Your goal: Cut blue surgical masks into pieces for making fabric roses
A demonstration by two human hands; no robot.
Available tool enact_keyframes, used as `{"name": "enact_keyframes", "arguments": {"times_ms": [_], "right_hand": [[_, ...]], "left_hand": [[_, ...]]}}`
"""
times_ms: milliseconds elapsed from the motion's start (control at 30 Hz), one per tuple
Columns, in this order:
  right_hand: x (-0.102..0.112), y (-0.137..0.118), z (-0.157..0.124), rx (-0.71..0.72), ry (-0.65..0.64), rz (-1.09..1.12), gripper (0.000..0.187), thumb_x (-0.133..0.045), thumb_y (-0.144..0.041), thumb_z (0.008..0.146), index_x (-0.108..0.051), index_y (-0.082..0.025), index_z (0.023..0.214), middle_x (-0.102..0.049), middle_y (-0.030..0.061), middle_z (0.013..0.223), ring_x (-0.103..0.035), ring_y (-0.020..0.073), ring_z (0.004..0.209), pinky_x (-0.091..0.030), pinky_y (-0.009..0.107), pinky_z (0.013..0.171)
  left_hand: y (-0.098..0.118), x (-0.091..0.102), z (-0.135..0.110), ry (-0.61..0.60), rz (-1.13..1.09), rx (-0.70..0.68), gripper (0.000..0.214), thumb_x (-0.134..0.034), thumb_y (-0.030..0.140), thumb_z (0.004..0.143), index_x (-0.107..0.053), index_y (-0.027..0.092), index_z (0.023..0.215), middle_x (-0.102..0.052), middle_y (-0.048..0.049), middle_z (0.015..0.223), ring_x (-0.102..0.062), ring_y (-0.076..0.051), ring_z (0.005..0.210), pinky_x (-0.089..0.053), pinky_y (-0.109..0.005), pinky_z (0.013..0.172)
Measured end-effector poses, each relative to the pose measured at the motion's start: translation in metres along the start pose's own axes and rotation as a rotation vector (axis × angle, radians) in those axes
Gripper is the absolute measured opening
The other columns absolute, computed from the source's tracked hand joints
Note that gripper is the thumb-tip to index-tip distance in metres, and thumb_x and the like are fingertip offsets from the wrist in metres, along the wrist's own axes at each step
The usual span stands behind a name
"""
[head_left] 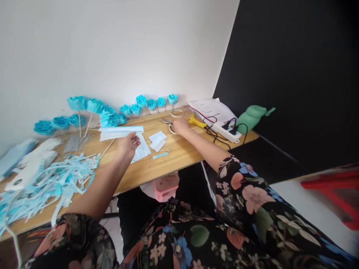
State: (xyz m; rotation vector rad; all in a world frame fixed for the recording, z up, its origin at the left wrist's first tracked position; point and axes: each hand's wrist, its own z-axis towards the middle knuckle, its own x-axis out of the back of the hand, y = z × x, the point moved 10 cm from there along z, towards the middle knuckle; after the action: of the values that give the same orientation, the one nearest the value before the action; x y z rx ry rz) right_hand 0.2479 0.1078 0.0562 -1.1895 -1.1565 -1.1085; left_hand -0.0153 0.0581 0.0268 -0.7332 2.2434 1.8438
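My right hand is closed around a pair of scissors, whose blades point left just above the table. One pale handle loop shows below the fingers. My left hand has curled fingers and hovers over or rests on thin white-and-blue sheets; what it grips, if anything, is hidden. Another white sheet lies partly behind that hand. Between the hands are small cut white pieces and a narrow blue strip.
Blue flowers on sticks line the wall. Shredded strips heap at the left. A tape roll, yellow glue gun, power strip with cords, printed papers and green bottle occupy the right.
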Motion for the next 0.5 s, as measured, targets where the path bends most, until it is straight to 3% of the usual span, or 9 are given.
{"name": "enact_keyframes", "arguments": {"times_ms": [67,167,267,400,500], "right_hand": [[0.006,-0.002,-0.005,0.018,0.013,0.010,0.036,-0.055,-0.023,0.097,-0.072,-0.002,0.121,-0.073,0.0283,0.117,-0.067,0.0366,0.112,-0.047,0.044,0.093],[0.019,-0.019,-0.017,0.107,0.065,0.078,0.043,-0.051,-0.033,0.101,-0.065,-0.014,0.137,-0.070,0.0191,0.131,-0.063,0.0338,0.123,-0.046,0.043,0.102],[0.030,-0.050,-0.027,0.295,0.056,0.421,0.054,-0.060,-0.039,0.098,-0.053,-0.023,0.150,-0.062,0.0118,0.146,-0.059,0.0284,0.133,-0.045,0.041,0.109],[0.027,-0.073,-0.029,0.406,-0.120,0.946,0.063,-0.061,-0.036,0.098,-0.043,-0.018,0.156,-0.068,0.0138,0.137,-0.065,0.0220,0.125,-0.049,0.036,0.105],[0.020,-0.066,-0.024,0.349,-0.085,0.915,0.059,-0.060,-0.033,0.100,-0.046,-0.011,0.153,-0.069,0.0175,0.133,-0.066,0.0232,0.123,-0.049,0.035,0.104]], "left_hand": [[-0.003,0.000,0.002,0.004,-0.002,-0.010,0.011,-0.065,0.008,0.066,-0.056,0.014,0.069,-0.055,0.0012,0.055,-0.050,-0.010,0.047,-0.037,-0.022,0.046],[-0.007,-0.006,0.000,0.002,-0.002,-0.031,0.015,-0.067,0.008,0.062,-0.057,0.015,0.071,-0.057,0.0022,0.056,-0.049,-0.010,0.046,-0.036,-0.022,0.045],[-0.004,-0.023,-0.008,-0.057,0.015,-0.092,0.017,-0.070,0.010,0.060,-0.058,0.015,0.071,-0.058,0.0026,0.056,-0.049,-0.010,0.046,-0.036,-0.023,0.045],[0.006,-0.042,-0.025,-0.139,0.044,-0.169,0.015,-0.072,0.013,0.061,-0.060,0.014,0.069,-0.058,0.0023,0.056,-0.048,-0.009,0.047,-0.036,-0.024,0.045],[0.019,-0.034,-0.029,-0.118,0.021,-0.216,0.014,-0.071,0.013,0.062,-0.059,0.015,0.070,-0.056,0.0034,0.055,-0.050,-0.010,0.048,-0.036,-0.024,0.046]]}}
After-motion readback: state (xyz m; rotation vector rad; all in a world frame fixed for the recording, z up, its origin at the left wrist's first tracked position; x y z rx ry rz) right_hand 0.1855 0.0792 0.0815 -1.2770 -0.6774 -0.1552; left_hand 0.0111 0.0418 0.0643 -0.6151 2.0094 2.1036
